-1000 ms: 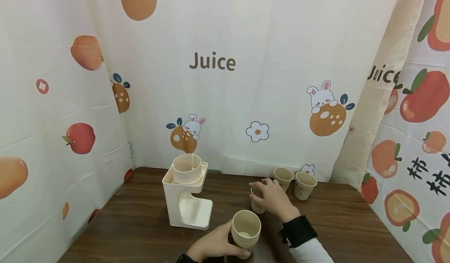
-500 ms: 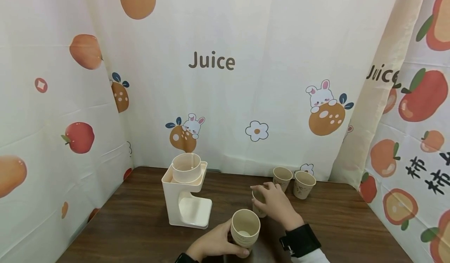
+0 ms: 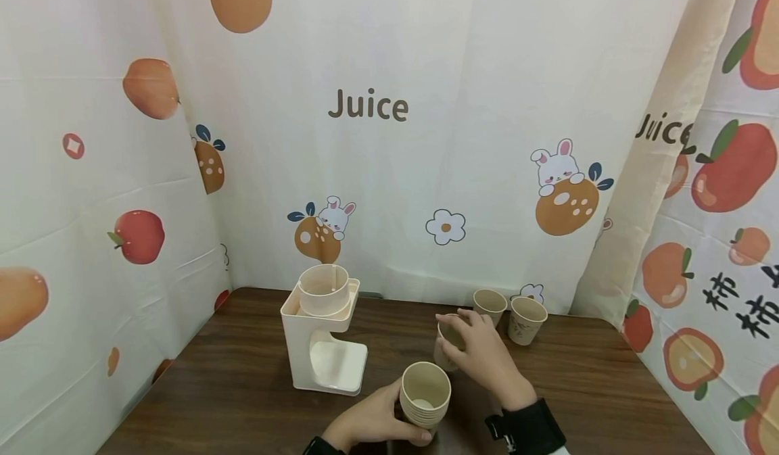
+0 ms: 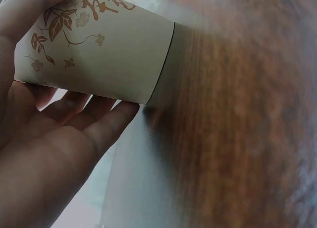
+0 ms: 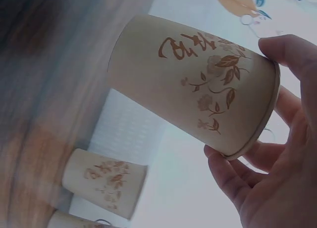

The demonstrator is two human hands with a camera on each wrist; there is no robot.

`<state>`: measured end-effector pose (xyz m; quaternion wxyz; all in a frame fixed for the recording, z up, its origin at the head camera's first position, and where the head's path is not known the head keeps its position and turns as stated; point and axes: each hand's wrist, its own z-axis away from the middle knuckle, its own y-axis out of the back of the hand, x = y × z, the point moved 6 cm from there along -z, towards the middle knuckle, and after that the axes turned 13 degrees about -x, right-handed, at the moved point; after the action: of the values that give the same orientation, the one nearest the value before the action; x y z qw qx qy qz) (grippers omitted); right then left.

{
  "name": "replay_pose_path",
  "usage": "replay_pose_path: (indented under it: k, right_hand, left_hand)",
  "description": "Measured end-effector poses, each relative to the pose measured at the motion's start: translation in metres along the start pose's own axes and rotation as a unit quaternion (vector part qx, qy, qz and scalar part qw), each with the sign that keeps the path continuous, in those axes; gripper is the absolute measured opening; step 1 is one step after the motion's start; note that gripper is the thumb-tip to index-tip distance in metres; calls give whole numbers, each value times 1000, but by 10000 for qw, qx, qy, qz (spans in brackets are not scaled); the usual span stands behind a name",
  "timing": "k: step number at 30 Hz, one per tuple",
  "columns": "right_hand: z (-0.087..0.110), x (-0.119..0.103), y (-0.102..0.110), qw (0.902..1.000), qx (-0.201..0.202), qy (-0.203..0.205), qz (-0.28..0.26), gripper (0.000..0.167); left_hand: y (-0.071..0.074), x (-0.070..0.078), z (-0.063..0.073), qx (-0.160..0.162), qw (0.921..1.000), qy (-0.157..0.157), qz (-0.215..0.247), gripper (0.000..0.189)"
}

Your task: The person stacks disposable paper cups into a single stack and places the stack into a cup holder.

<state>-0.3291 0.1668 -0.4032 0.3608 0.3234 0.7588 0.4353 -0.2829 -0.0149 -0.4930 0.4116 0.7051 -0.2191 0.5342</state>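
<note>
**Left hand (image 3: 377, 418) on a cup stack (image 3: 426, 411), right hand (image 3: 483, 353) on a single cup (image 5: 193, 84)**

I am seeing the right fingers pinching the single cup at its rim, thumb and fingertips clamping from opposite sides; whether its base is touching the tabletop (image 3: 578, 387), I cannot tell. The left fingers are curling round the cup stack, its mouth facing up, closer to the near edge than the single cup. Farther out, a patterned cup (image 3: 526, 326) and a neighbouring cup (image 3: 489, 303) are standing side by side by the far edge, toward the far right corner. A white appliance (image 3: 301, 353) is standing toward the far left corner. Beyond the far edge, a printed curtain (image 3: 389, 171) is hanging.
</note>
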Motion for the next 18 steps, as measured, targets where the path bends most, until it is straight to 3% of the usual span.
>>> replay_pose_path:
  k: [11,18]
  right_hand:
    - [6,-23,35,9974,620,358,46,38]
    - [11,-36,51,9960,776,438,121,39]
  left_hand:
    - [1,-3,-1,-34,9999,156,-59,71]
    - [0,-3,-2,-172,9998,87,91,73]
